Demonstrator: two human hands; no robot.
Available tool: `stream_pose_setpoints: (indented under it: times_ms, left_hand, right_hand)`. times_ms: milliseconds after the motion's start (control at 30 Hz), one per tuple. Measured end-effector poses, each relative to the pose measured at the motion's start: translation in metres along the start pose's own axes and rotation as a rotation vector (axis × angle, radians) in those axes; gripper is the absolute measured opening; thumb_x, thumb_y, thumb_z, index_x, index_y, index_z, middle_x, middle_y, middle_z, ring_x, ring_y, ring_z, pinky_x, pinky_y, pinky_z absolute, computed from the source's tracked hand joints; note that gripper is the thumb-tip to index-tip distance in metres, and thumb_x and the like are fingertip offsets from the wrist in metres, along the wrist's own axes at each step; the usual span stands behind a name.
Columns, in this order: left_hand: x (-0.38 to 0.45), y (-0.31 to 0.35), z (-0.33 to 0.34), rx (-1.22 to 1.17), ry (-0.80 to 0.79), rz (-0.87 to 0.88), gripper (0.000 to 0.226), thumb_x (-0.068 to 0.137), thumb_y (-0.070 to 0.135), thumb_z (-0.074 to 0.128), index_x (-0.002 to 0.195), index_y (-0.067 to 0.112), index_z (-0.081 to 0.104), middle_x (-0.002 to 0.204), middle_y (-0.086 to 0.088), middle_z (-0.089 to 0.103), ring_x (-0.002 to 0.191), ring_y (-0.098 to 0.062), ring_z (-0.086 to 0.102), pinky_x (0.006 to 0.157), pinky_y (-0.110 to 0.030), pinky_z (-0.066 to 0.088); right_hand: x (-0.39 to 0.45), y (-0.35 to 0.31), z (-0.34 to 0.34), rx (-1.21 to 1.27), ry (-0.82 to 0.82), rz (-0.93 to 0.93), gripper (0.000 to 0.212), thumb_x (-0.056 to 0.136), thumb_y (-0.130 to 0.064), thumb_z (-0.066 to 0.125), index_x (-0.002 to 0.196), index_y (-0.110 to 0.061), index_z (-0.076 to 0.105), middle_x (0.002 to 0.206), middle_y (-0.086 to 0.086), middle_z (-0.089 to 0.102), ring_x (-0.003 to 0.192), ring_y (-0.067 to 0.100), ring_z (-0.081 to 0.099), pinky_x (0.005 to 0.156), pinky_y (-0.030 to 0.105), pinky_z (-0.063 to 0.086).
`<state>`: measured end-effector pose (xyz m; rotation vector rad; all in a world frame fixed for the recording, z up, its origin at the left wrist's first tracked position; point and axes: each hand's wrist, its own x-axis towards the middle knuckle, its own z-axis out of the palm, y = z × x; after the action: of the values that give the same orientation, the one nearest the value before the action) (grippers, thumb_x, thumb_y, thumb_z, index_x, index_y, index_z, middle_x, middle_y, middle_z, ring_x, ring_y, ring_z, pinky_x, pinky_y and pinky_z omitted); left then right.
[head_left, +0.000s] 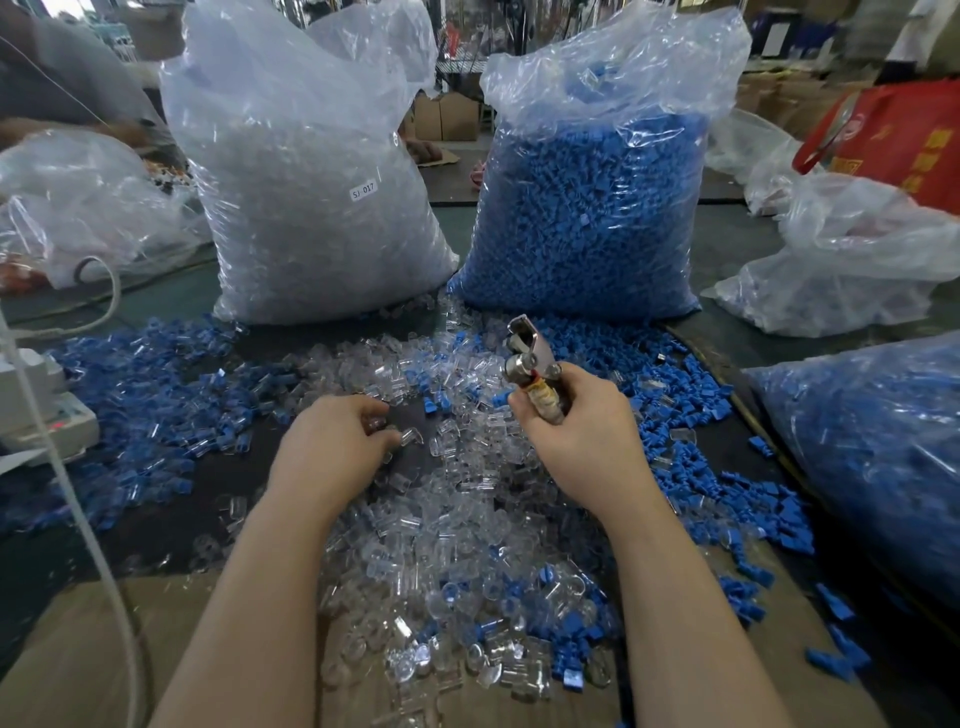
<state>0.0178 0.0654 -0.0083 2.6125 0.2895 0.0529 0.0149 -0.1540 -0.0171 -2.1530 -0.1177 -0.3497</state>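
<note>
My right hand (576, 431) grips a metal hand tool (530, 358) by its handles, its steel head pointing up and away over the table. My left hand (337, 441) is curled over the heap and pinches a clear plastic piece (410, 435) at its fingertips. Loose clear plastic pieces (441, 545) lie piled between my forearms and run forward to the bags. Small blue plastic pieces (691, 415) are scattered to the right, and more blue pieces (150, 395) mixed with clear ones lie to the left.
Two tall plastic bags stand at the back: a bag of clear pieces (311, 197) and a bag of blue pieces (592, 208). Another blue-filled bag (872, 457) lies at the right. A white device (47, 415) and white tube (67, 483) sit left. Cardboard (104, 649) covers the near edge.
</note>
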Motion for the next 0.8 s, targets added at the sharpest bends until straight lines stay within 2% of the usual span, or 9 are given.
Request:
stream_pose_setpoints:
  times_ms: [100, 267, 333, 400, 433, 500, 567, 700, 800]
  left_hand:
    - [0.0, 0.003, 0.005, -0.022, 0.054, -0.013, 0.028, 0.091, 0.02, 0.067, 0.119, 0.021, 0.069, 0.11, -0.003, 0.07, 0.096, -0.018, 0.061, 0.083, -0.029, 0.047]
    - [-0.004, 0.01, 0.007, -0.104, 0.086, -0.038, 0.013, 0.088, 0.031, 0.072, 0.098, 0.023, 0.074, 0.095, 0.003, 0.072, 0.085, -0.013, 0.063, 0.078, -0.03, 0.051]
    - [-0.006, 0.012, 0.007, -0.158, 0.098, -0.029, 0.007, 0.086, 0.026, 0.074, 0.092, 0.026, 0.075, 0.09, 0.006, 0.072, 0.079, -0.009, 0.064, 0.071, -0.027, 0.051]
    - [-0.007, 0.015, 0.004, -0.28, 0.099, -0.017, 0.01, 0.082, 0.022, 0.078, 0.089, 0.029, 0.075, 0.081, 0.013, 0.07, 0.072, -0.002, 0.064, 0.062, -0.019, 0.046]
    - [-0.007, 0.017, 0.002, -0.376, 0.083, -0.011, 0.013, 0.08, 0.02, 0.079, 0.087, 0.03, 0.074, 0.078, 0.014, 0.071, 0.071, -0.001, 0.065, 0.062, -0.016, 0.046]
    - [-0.009, 0.021, -0.003, -0.582, 0.018, -0.01, 0.018, 0.077, 0.014, 0.081, 0.085, 0.029, 0.075, 0.076, 0.009, 0.074, 0.073, -0.007, 0.07, 0.069, -0.02, 0.053]
    - [-0.011, 0.025, -0.005, -0.721, -0.045, -0.011, 0.019, 0.077, 0.01, 0.081, 0.086, 0.026, 0.076, 0.077, 0.006, 0.076, 0.075, -0.012, 0.073, 0.072, -0.023, 0.057]
    - [-0.014, 0.038, -0.006, -0.912, -0.027, 0.002, 0.007, 0.081, 0.017, 0.078, 0.087, 0.015, 0.076, 0.073, -0.002, 0.076, 0.065, -0.01, 0.072, 0.057, -0.016, 0.054]
    - [-0.016, 0.046, -0.001, -0.955, 0.032, 0.0, 0.011, 0.084, 0.023, 0.075, 0.083, 0.013, 0.075, 0.065, 0.001, 0.072, 0.054, -0.002, 0.062, 0.05, -0.013, 0.048]
  right_hand:
    - [0.0, -0.001, -0.001, 0.011, -0.001, -0.005, 0.019, 0.088, -0.035, 0.068, 0.076, -0.025, 0.058, 0.059, -0.011, 0.058, 0.056, 0.01, 0.051, 0.058, 0.039, 0.047]
    - [-0.001, -0.001, 0.0, 0.02, -0.003, -0.002, 0.02, 0.088, -0.035, 0.068, 0.075, -0.027, 0.057, 0.059, -0.012, 0.058, 0.056, 0.008, 0.052, 0.058, 0.036, 0.046]
    - [-0.001, -0.001, 0.0, 0.033, -0.003, 0.003, 0.019, 0.088, -0.034, 0.068, 0.076, -0.025, 0.058, 0.06, -0.012, 0.058, 0.056, 0.008, 0.051, 0.059, 0.037, 0.047]
    - [-0.001, 0.0, -0.001, 0.051, 0.002, 0.007, 0.019, 0.088, -0.034, 0.068, 0.074, -0.025, 0.057, 0.059, -0.013, 0.058, 0.055, 0.008, 0.049, 0.059, 0.036, 0.045]
    - [-0.001, 0.0, -0.001, 0.057, 0.005, 0.008, 0.02, 0.088, -0.034, 0.067, 0.073, -0.026, 0.056, 0.06, -0.016, 0.059, 0.055, 0.007, 0.049, 0.058, 0.035, 0.044]
    - [-0.002, -0.001, -0.002, 0.062, 0.017, 0.01, 0.022, 0.089, -0.035, 0.066, 0.071, -0.028, 0.054, 0.064, -0.019, 0.06, 0.057, 0.006, 0.05, 0.057, 0.034, 0.042]
    - [-0.002, -0.001, -0.002, 0.069, 0.033, 0.017, 0.023, 0.089, -0.035, 0.067, 0.071, -0.027, 0.055, 0.061, -0.012, 0.059, 0.056, 0.008, 0.05, 0.058, 0.036, 0.044]
    - [-0.002, -0.003, -0.002, 0.102, 0.037, 0.022, 0.022, 0.089, -0.035, 0.067, 0.072, -0.026, 0.055, 0.06, -0.017, 0.058, 0.055, 0.007, 0.047, 0.057, 0.036, 0.043]
    - [-0.002, -0.004, -0.002, 0.139, 0.047, 0.015, 0.018, 0.09, -0.034, 0.067, 0.079, -0.022, 0.06, 0.061, -0.01, 0.056, 0.058, 0.01, 0.048, 0.059, 0.042, 0.046]
